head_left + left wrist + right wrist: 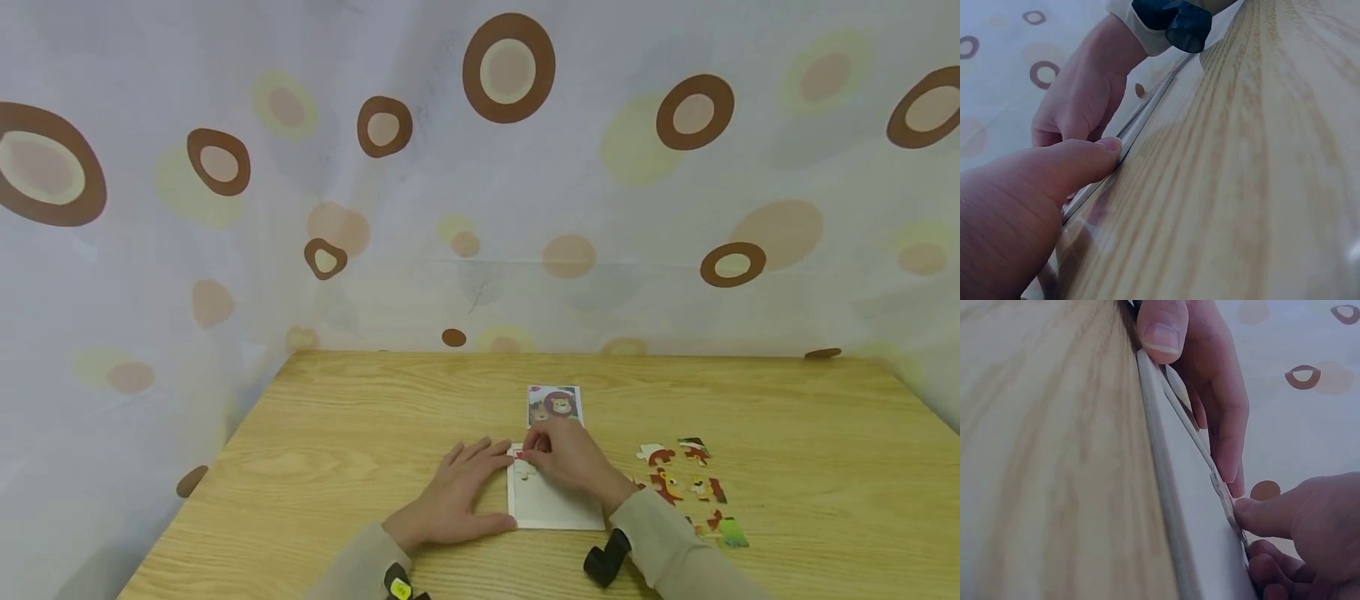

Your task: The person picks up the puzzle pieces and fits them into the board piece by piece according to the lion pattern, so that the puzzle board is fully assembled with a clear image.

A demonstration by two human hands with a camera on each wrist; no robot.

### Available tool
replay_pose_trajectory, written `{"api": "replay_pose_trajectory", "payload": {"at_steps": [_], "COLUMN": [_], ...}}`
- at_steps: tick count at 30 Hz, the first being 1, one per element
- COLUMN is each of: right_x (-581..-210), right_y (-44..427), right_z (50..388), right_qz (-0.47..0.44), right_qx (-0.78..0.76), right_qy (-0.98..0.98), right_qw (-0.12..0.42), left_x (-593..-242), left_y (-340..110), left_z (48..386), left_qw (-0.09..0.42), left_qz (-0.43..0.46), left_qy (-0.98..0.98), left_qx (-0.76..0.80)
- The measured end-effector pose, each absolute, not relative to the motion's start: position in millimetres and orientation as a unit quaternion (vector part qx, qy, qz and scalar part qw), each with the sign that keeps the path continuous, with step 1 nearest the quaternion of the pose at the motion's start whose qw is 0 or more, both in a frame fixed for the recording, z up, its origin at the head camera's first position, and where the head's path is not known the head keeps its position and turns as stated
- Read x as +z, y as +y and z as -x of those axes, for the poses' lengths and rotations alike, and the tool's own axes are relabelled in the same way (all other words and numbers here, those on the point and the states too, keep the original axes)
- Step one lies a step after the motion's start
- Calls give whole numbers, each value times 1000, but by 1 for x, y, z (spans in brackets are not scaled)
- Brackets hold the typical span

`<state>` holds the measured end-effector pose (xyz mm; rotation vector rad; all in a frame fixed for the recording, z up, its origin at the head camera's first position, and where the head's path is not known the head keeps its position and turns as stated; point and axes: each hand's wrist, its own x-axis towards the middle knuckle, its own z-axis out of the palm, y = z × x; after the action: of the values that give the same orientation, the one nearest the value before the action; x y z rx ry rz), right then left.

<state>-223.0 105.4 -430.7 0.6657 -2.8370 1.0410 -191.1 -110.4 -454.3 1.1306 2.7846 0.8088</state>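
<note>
A white puzzle board (558, 510) lies flat on the wooden table, with a pale piece (525, 470) at its upper left corner. My left hand (459, 498) has its fingers spread, fingertips and thumb touching the board's left edge; its thumb (1085, 164) shows large in the left wrist view. Over the board's upper left part, my right hand (572, 457) pinches a small piece with a red mark (519, 455) against it. In the right wrist view the right thumb and fingers (1266, 515) meet at the raised rim of the board (1175, 487).
A picture card with a lion (555, 404) lies just behind the board. Several loose puzzle pieces (666, 485) are spread to the right of the board, partly beside the right forearm. A patterned cloth (510, 208) hangs behind the table (337, 433).
</note>
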Motion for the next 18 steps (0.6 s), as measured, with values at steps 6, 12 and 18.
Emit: {"api": "replay_pose_trajectory", "payload": {"at_steps": [6, 12, 18], "right_x": [-431, -429, -431], "right_y": [110, 119, 120], "right_z": [221, 220, 221], "right_qz": [-256, -323, -325], "right_qx": [342, 336, 335], "right_qy": [-904, -885, -884], "right_qw": [18, -5, -20], "left_x": [-456, -457, -458], "left_y": [-111, -111, -111], "left_z": [192, 192, 192], "left_qw": [11, 13, 10], "left_qz": [-365, -366, -367], "left_qy": [894, 893, 892], "left_qx": [260, 262, 261]}}
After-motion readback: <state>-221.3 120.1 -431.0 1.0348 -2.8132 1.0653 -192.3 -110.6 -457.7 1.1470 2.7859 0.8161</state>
